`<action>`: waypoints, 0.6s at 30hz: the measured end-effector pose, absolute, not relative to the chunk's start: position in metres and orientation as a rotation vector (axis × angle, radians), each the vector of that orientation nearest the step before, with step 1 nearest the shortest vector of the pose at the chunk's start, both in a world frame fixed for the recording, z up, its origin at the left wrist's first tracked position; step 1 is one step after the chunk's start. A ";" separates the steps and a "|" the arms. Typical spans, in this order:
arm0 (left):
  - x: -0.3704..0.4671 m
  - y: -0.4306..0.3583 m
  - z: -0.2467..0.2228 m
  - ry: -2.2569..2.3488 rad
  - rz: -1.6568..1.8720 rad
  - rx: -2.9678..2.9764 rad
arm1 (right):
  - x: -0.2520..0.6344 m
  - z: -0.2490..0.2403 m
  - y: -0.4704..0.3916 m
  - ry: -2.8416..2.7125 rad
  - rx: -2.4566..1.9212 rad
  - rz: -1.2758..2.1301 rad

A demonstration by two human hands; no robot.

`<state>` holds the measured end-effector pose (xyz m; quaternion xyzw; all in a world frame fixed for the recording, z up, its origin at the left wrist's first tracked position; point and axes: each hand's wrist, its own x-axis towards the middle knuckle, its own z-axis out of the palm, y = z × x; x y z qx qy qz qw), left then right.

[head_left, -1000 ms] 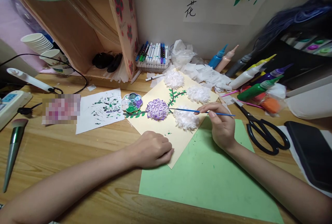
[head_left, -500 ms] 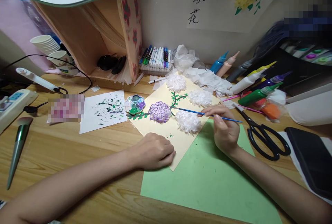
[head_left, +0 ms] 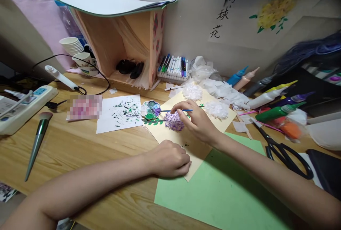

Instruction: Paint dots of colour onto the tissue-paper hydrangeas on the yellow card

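My right hand [head_left: 195,121] pinches a thin blue paintbrush [head_left: 166,111], its tip reaching the flower-shaped paint palette [head_left: 151,110], which holds green, purple and dark paint. Under that hand a purple-and-white paper flower [head_left: 174,121] is partly hidden. It sits on a cream sheet [head_left: 170,136] with painted green leaves [head_left: 156,121]. White fluffy paper flowers [head_left: 217,109] lie on the same sheet to the right and at the back. My left hand [head_left: 172,159] rests curled in a loose fist on the sheet's near corner; nothing shows in it. Beneath lies a green sheet [head_left: 202,194].
Left of the palette is a paint-smeared white paper [head_left: 119,114]. A makeup brush [head_left: 38,144] and a power strip [head_left: 29,109] are farther left. Black scissors [head_left: 287,155] and paint bottles [head_left: 277,112] stand to the right. A marker box [head_left: 173,68] and a peach-coloured box [head_left: 157,45] are behind.
My right hand has carried the paintbrush left, from the painted stem among the flowers to the palette. My left hand stays on the sheet. The camera view has shifted somewhat.
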<state>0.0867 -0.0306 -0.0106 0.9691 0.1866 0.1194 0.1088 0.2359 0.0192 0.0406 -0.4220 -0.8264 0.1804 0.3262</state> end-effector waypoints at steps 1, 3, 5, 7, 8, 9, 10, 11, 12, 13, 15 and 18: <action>0.086 -0.030 -0.011 0.549 0.358 2.848 | 0.235 0.040 0.020 -2.155 -1.104 0.468; 0.086 -0.030 -0.013 0.544 0.369 2.845 | 0.235 0.039 0.020 -2.121 -1.098 0.455; 0.086 -0.030 -0.014 0.541 0.373 2.843 | 0.236 0.040 0.020 -2.117 -1.086 0.454; 0.085 -0.030 -0.014 0.542 0.367 2.843 | 0.238 0.041 0.019 -2.123 -1.077 0.469; 0.085 -0.030 -0.014 0.545 0.363 2.843 | 0.240 0.041 0.019 -2.103 -1.075 0.473; 0.085 -0.030 -0.014 0.547 0.361 2.844 | 0.243 0.041 0.017 -2.060 -1.074 0.475; 0.085 -0.031 -0.013 0.547 0.357 2.845 | 0.248 0.041 0.015 -1.991 -1.075 0.477; 0.085 -0.031 -0.013 0.543 0.352 2.846 | 0.254 0.040 0.013 -1.900 -1.072 0.475; 0.085 -0.030 -0.012 0.539 0.347 2.845 | 0.260 0.038 0.010 -1.799 -1.064 0.473; 0.085 -0.030 -0.012 0.534 0.340 2.844 | 0.268 0.035 0.006 -1.690 -1.047 0.467; 0.085 -0.030 -0.010 0.526 0.327 2.836 | 0.284 0.024 -0.004 -1.478 -1.000 0.434; 0.085 -0.029 -0.008 0.530 0.315 2.819 | 0.306 0.004 -0.020 -1.251 -0.958 0.386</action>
